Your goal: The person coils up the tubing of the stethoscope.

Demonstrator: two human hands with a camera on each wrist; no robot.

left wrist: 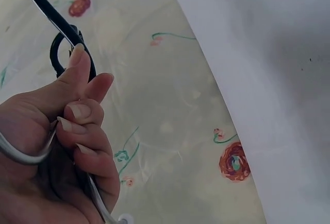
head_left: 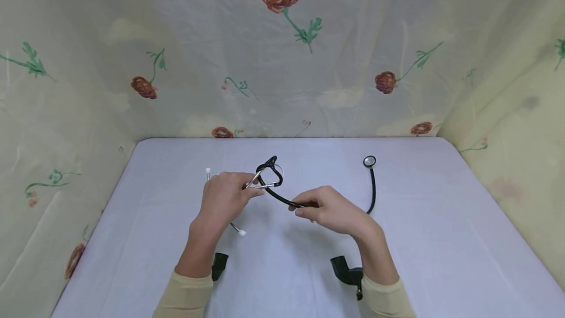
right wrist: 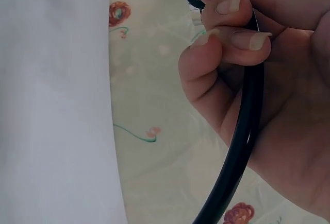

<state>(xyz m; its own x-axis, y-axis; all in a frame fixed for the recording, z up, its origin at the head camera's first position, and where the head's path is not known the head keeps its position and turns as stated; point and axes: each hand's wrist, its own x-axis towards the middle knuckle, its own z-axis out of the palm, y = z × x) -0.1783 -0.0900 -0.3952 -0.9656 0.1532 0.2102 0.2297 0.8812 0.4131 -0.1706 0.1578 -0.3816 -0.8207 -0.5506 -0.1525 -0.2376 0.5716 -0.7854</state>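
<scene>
A black stethoscope is stretched between both hands above the table. My left hand [head_left: 225, 195] grips its silver ear tubes [left wrist: 26, 158], with fingers curled round them in the left wrist view. White ear tips [head_left: 242, 233] poke out on either side of that hand. Just beyond its fingertips, the black yoke of the tubing [head_left: 279, 196] bends into a loop. Farther along, my right hand [head_left: 331, 210] holds the tubing, which runs across the palm under curled fingers in the right wrist view. Behind the right wrist, the tubing continues up to the round chestpiece [head_left: 370, 161] at the right.
A white-covered table [head_left: 282, 278] lies beneath the hands. Pale curtains with printed flowers [head_left: 344, 38] stand at its back and sides. Black angled fittings [head_left: 346, 272] show beside the forearms.
</scene>
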